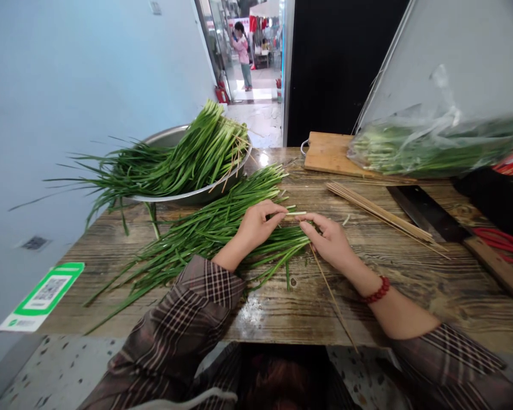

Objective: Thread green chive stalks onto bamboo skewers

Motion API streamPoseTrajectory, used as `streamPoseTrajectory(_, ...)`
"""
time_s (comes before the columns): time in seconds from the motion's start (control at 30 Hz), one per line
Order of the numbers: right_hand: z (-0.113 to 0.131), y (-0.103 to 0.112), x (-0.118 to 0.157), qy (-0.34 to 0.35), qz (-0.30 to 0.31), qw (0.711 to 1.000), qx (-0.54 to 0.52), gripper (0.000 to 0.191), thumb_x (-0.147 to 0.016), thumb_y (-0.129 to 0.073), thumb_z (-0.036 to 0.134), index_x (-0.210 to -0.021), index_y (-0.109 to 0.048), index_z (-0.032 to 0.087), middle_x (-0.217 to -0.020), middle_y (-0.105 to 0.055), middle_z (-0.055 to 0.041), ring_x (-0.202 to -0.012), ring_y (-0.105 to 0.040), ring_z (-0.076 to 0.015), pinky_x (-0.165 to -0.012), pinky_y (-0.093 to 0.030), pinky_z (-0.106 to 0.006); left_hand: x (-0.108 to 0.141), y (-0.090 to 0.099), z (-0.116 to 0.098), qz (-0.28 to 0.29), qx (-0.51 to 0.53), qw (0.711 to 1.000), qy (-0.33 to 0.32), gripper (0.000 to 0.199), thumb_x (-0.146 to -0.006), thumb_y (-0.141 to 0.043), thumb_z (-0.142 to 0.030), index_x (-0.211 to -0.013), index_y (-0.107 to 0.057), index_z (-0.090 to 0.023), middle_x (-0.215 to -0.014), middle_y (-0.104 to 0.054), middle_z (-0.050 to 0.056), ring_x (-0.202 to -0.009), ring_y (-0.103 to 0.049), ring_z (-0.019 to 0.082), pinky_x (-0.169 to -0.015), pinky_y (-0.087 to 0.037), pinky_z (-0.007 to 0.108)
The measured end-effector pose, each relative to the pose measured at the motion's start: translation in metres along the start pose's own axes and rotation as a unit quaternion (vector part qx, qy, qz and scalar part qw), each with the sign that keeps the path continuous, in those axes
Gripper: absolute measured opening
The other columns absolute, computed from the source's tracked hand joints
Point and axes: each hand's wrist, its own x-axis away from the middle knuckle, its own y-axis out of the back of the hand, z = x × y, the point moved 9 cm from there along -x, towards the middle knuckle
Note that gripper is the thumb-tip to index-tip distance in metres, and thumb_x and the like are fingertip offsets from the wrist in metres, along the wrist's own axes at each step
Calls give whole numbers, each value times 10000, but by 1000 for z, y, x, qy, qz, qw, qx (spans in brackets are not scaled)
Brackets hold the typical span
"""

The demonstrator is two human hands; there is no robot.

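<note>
My left hand (256,228) is closed, thumb and fingers pinching a pale garlic chive stalk (296,213). At the stalk's other end, the fingertips of my right hand (327,239) are closed too. From under that hand a thin bamboo skewer (331,290) slants down past the table's front edge; its upper end is hidden by the fingers. Beneath both hands lies a loose pile of garlic chives (196,230), white ends to the right. More skewered chives (188,154) fill a metal basin (171,198) behind the pile.
Right of my hands lie a bundle of bamboo skewers (378,210), a cleaver (427,213) and red-handled scissors (502,242). Farther back, a bag of greens (436,145) rests partly on a cutting board (331,152). A QR-code card (45,296) sits left. Someone (241,54) stands beyond the doorway.
</note>
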Motion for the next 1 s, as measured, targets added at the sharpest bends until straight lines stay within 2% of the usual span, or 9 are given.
streamPoseTrajectory(0.17,1,0,0,2,0,1000,-3,261,-882,-517,322,-1031,-693,199,-1054,-732,-52,-979,-672,-208,-871,-498,-333,0,-1,-6,-13,-5,1000,-18,156,-834,-567,-191,-779,-706,-147,-772,-653,48,-764,-593,151,-731,-449,267)
streamPoseTrajectory(0.37,5,0,1,24,-1,1000,-8,249,-882,-521,311,-1025,-700,214,-1069,-730,-48,-1002,-667,-203,-904,-493,-341,1,-4,-5,-3,-9,1000,3,168,-828,-557,-169,-868,-719,-161,-754,-643,30,-731,-579,139,-703,-433,257)
streamPoseTrajectory(0.63,3,0,1,3,5,1000,2,277,-881,-513,321,-1055,-705,224,-1052,-735,-40,-964,-680,-212,-877,-513,-356,2,-4,-8,1,17,1000,0,169,-823,-559,-178,-837,-727,-163,-728,-631,24,-722,-579,134,-708,-438,253)
streamPoseTrajectory(1.0,5,0,1,17,3,1000,3,277,-874,-523,311,-1050,-718,223,-1066,-735,-48,-991,-677,-216,-911,-504,-371,2,-5,-7,0,33,999,2,165,-814,-568,-161,-844,-731,-165,-719,-619,21,-720,-567,131,-694,-429,247)
